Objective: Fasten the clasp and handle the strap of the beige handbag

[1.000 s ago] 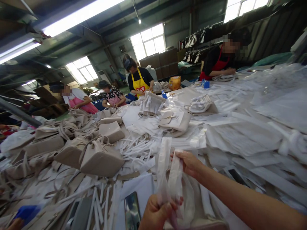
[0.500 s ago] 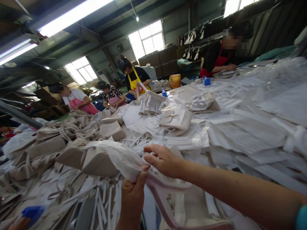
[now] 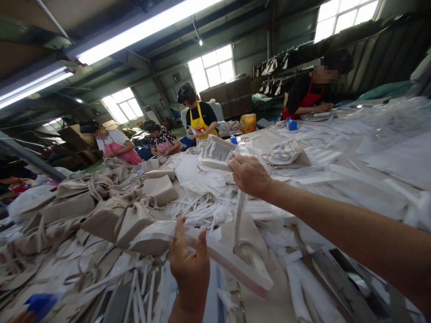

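My right hand (image 3: 251, 175) is raised over the middle of the table, its fingers closed on a pale strap (image 3: 239, 215) that hangs from it. A white end of the strap appears to stick out leftward past the fingers. My left hand (image 3: 188, 269) is lower and nearer, thumb and fingers apart. Behind it runs a long white wrapping strip (image 3: 229, 260), which slants down to the right; whether the hand touches it I cannot tell. Below lies a beige handbag (image 3: 245, 237) with a gold-coloured metal fitting, partly hidden by the strip.
Beige bags (image 3: 160, 188) pile up at left. White paper sheets (image 3: 323, 188) and rolled strips cover much of the table. A wrapped bag (image 3: 289, 152) stands further back. At lower left, another person's hand is beside a blue object (image 3: 40, 305). Several people work across the table.
My right hand has moved up and away from my left, drawing the strap with it. My left hand has released its pinch on the white wrapping strip, its fingers now spread.
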{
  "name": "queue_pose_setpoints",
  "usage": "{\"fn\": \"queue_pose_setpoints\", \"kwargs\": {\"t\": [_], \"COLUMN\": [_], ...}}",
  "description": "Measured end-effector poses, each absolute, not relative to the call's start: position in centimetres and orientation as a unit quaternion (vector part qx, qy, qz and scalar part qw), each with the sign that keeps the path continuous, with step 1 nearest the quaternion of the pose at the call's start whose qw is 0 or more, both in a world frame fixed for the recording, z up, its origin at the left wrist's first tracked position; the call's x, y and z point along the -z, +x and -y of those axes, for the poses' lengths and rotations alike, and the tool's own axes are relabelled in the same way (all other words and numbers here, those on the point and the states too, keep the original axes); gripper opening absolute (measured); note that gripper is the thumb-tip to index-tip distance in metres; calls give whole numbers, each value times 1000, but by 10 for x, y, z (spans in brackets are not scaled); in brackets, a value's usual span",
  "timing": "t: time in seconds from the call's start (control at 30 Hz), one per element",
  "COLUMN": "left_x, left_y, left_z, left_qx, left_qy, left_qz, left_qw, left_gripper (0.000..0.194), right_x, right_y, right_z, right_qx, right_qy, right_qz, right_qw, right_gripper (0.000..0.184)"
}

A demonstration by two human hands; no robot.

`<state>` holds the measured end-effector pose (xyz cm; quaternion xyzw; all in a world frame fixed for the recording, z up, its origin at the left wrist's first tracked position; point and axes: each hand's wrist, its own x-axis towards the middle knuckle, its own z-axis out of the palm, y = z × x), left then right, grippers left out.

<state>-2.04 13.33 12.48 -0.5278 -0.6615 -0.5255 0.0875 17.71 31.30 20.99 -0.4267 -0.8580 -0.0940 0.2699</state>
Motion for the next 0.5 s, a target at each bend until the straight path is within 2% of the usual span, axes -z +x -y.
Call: {"fn": "queue_pose_setpoints", "kwargs": {"t": [0.07, 0.17, 0.23, 0.3, 0.4, 0.5], "left_x": [-120, -100, -82, -67, -54, -59], "left_y": [0, 36, 55, 70, 89, 99], "left_z": [-124, -110, -106, -111, -139, -190], "left_qx": [546, 560, 480, 343, 200, 176], "left_qy": [-552, -622, -724, -823, -881, -857], "left_qz": [625, 547, 486, 418, 372, 430], "left_qw": [78, -10, -98, -171, -212, -221], "left_gripper": [72, 73, 63, 59, 74, 79], "right_x": [-224, -238, -248, -257, -272, -283], "right_y": [174, 161, 149, 138, 120, 107], "right_z": [-326, -335, -335, -333, -325, -314], "right_qx": [91, 0, -58, -92, -143, -164], "right_qy": [-424, -433, -432, -415, -379, -329], "right_qz": [861, 858, 854, 859, 868, 884], "right_qw": [266, 276, 284, 287, 289, 287], "right_gripper": [22, 24, 24, 23, 25, 24]}}
